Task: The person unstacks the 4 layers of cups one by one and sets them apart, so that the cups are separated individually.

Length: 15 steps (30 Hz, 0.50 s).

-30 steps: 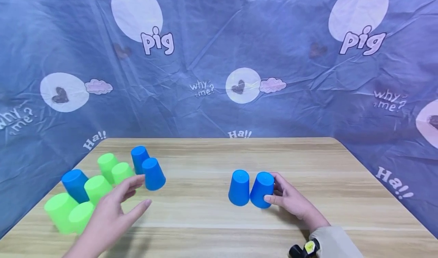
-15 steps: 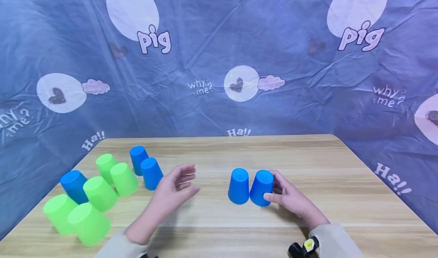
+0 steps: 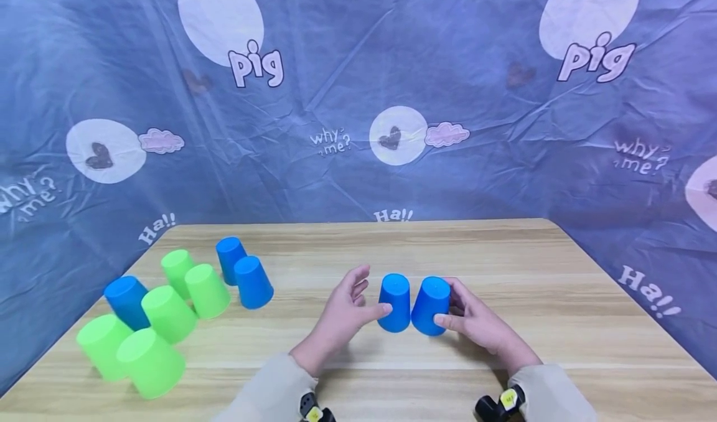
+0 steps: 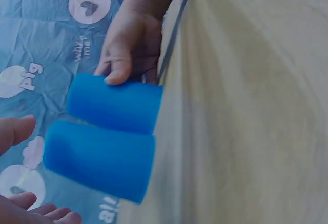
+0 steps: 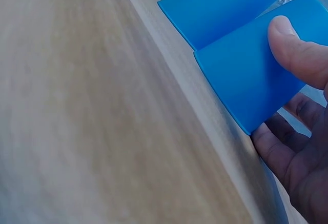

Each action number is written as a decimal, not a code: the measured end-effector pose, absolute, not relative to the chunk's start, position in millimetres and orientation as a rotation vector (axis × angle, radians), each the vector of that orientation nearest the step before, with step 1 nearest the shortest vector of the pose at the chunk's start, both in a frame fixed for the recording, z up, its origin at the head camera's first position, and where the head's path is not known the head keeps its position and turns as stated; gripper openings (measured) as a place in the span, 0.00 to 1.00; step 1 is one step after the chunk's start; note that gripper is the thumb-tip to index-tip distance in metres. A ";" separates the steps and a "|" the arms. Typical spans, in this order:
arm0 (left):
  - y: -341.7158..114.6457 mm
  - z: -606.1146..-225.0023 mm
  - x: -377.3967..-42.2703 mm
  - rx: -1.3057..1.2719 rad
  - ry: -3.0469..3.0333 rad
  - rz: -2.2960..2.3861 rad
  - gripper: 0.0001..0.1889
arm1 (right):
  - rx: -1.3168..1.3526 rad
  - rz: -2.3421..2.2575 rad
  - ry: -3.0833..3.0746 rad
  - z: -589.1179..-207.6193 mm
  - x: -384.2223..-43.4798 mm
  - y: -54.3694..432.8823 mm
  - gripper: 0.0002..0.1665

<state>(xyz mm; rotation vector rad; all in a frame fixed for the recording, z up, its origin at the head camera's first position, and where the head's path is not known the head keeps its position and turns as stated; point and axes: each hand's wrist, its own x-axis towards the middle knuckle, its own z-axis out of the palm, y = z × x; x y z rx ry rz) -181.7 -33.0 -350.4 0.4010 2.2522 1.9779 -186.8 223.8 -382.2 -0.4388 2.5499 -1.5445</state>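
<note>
Two blue plastic cups stand upside down, side by side, in the middle of the table. My right hand [image 3: 476, 325] holds the right-hand blue cup [image 3: 428, 304], thumb on the near side and fingers behind it; the right wrist view shows the thumb [image 5: 292, 44] lying on its wall. Beside it is the left-hand blue cup [image 3: 396, 297], its bottom rim close against the other. My left hand [image 3: 344, 310] is just left of that cup, fingers spread. In the left wrist view a gap separates its thumb [image 4: 18, 131] from the cup's wall [image 4: 100, 162].
Several green cups [image 3: 151, 363] stand upside down on the table's left side. Among them is a blue cup [image 3: 127, 300], and two more blue cups [image 3: 253, 282] are behind them. A printed blue cloth [image 3: 313, 86] hangs behind the wooden table [image 3: 426, 384].
My left hand has moved right, from beside the cups on the left to the left-hand cup of the middle pair. My right hand stays on its cup.
</note>
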 end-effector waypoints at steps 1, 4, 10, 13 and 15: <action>-30.4 -352.4 -182.1 0.406 2.243 1.968 0.41 | -0.435 -1.543 2.552 -382.4 -186.9 224.0 0.37; -23.3 -357.1 -183.0 0.406 2.264 1.920 0.42 | -0.443 -1.538 2.555 -383.1 -187.2 224.4 0.37; -12.1 -362.5 -187.1 0.403 2.332 1.828 0.38 | -0.450 -1.541 2.551 -384.4 -187.8 225.5 0.36; -8.1 -365.1 -189.8 0.390 2.334 1.810 0.34 | -0.462 -1.547 2.545 -385.2 -188.5 225.9 0.36; -5.8 -366.6 -191.0 0.375 2.331 1.812 0.32 | -0.467 -1.551 2.544 -385.5 -189.0 226.0 0.36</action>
